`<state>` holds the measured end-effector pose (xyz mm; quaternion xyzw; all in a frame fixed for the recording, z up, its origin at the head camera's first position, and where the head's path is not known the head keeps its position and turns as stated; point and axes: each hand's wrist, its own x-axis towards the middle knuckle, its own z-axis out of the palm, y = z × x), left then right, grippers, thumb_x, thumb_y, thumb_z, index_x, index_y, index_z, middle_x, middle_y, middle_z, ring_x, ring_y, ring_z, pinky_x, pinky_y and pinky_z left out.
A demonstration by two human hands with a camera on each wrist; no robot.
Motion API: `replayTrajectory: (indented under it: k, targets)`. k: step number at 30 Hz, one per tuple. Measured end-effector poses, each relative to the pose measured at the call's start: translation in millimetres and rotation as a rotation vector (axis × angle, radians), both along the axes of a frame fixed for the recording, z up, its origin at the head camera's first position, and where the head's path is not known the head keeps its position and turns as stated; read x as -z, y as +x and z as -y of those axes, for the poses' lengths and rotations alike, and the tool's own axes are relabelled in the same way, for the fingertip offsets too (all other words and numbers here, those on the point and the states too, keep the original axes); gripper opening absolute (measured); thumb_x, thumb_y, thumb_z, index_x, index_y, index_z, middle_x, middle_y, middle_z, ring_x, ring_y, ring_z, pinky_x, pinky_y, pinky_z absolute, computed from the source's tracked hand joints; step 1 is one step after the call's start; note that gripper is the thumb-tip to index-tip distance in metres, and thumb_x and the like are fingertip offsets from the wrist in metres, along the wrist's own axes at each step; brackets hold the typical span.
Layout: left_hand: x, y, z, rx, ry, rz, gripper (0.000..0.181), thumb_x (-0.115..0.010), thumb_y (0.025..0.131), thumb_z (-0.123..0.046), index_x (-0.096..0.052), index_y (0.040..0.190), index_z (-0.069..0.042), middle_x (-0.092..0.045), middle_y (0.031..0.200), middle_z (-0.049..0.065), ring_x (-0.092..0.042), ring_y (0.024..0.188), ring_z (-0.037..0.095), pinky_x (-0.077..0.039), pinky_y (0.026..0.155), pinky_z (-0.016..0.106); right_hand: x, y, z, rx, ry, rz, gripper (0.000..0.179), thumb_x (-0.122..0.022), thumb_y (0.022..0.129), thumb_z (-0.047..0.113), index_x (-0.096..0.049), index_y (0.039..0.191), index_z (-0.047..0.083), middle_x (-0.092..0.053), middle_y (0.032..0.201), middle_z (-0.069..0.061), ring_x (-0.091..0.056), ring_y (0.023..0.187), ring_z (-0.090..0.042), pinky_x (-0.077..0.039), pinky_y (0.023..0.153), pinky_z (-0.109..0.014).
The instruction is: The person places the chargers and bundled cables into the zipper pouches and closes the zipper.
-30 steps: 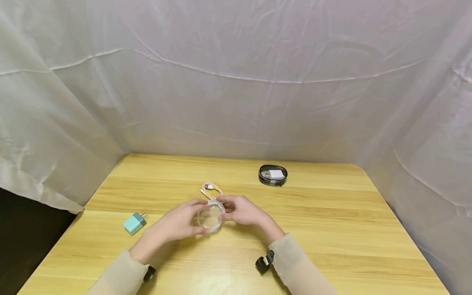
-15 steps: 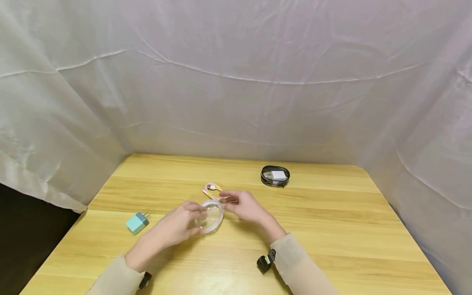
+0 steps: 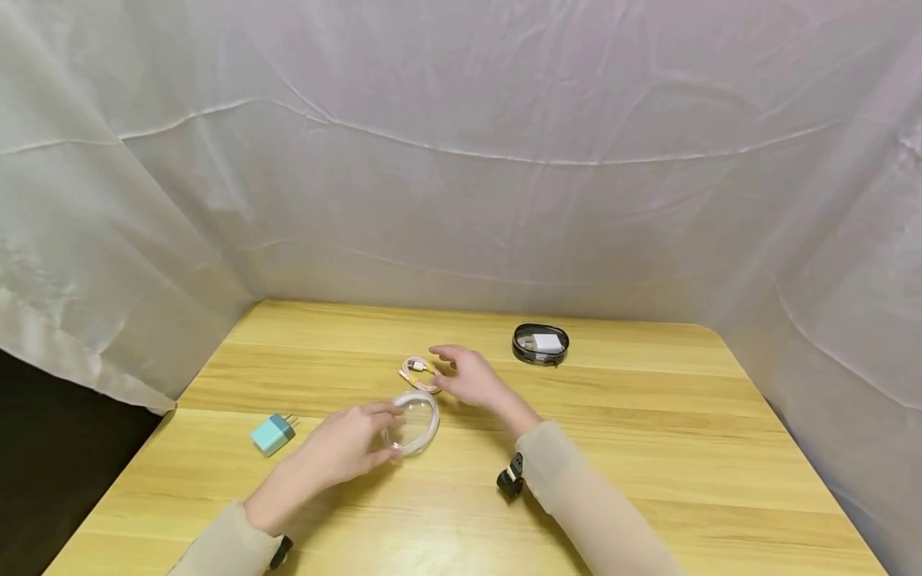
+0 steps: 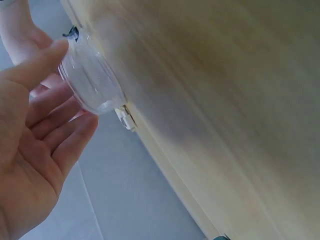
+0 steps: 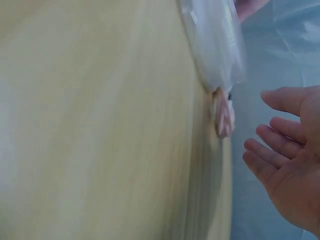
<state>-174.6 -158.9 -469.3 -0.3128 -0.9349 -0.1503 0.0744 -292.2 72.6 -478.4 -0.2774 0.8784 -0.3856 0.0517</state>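
A round clear pouch with a whitish rim (image 3: 430, 432) stands mid-table. My left hand (image 3: 346, 444) holds its left side, thumb near the front edge and fingers toward the back; in the left wrist view the thumb and fingers flank the clear pouch (image 4: 95, 75). Just behind it lies a coiled pink cable (image 3: 407, 367) with a white plug. My right hand (image 3: 471, 379) hovers at the cable's right side, fingers spread and nothing in them. The right wrist view shows that hand (image 5: 292, 145) apart from the pink cable (image 5: 224, 117).
A teal charger (image 3: 272, 434) with metal prongs lies at the left of the wooden table (image 3: 612, 456). Toward the back right is a clear pouch with black trim (image 3: 520, 354), a white charger (image 3: 547, 343) inside. Pale curtains (image 3: 461, 216) stand around the table.
My right hand has let go of the clear pouch and moved back and slightly right, beside the pink cable, its fingers spreading. The left hand stays on the pouch.
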Motion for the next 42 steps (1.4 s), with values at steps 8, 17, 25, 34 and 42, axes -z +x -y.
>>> replayTrajectory:
  k: [8,17,25,34,42]
  targets:
    - [2.3,-0.4,0.2,-0.016,0.039,0.008,0.035,-0.084,0.087,-0.027,-0.075,0.113,-0.006,-0.070,0.132,0.014,-0.074,0.104,0.029,-0.062,0.089,0.046,5.2,-14.0,7.7,-0.063,0.109,0.045,0.070,-0.079,0.092,0.014,-0.047,0.152,-0.002,-0.057,0.148,-0.020,-0.059,0.133,-0.033,-0.047,0.114,-0.041]
    - [0.3,3.8,4.1,-0.064,0.079,0.078,0.044,-0.076,0.095,-0.025,-0.068,0.130,-0.001,-0.067,0.136,0.015,-0.071,0.111,0.029,-0.059,0.097,0.049,9.4,-19.3,10.3,-0.052,0.146,0.064,0.067,-0.078,0.095,0.025,-0.051,0.151,0.001,-0.061,0.145,-0.017,-0.060,0.131,-0.029,-0.046,0.114,-0.040]
    - [-13.9,1.2,9.6,-0.087,0.155,0.088,0.027,-0.070,0.101,-0.023,-0.075,0.121,-0.007,-0.073,0.127,0.009,-0.071,0.113,0.029,-0.059,0.096,0.050,11.3,-21.1,11.4,-0.044,0.188,-0.036,0.064,-0.081,0.088,0.013,-0.058,0.147,0.004,-0.068,0.135,-0.013,-0.065,0.113,-0.024,-0.051,0.107,-0.040]
    - [-16.2,0.2,7.4,-0.115,0.182,0.126,0.025,-0.071,0.100,-0.022,-0.076,0.117,-0.005,-0.075,0.121,0.010,-0.073,0.107,0.027,-0.061,0.091,0.046,11.7,-14.6,5.1,0.073,0.055,0.037,0.042,-0.085,0.086,0.009,-0.074,0.127,0.005,-0.077,0.115,-0.011,-0.075,0.100,-0.022,-0.060,0.086,-0.029]
    - [-16.5,-5.9,-0.4,-0.122,0.244,0.168,0.024,-0.071,0.099,-0.018,-0.076,0.115,-0.001,-0.074,0.121,0.015,-0.074,0.090,0.020,-0.063,0.076,0.032,6.2,-11.9,-15.5,0.180,-0.116,0.089,0.029,-0.079,0.089,0.005,-0.077,0.117,0.000,-0.078,0.102,-0.013,-0.072,0.078,-0.013,-0.060,0.065,-0.022]
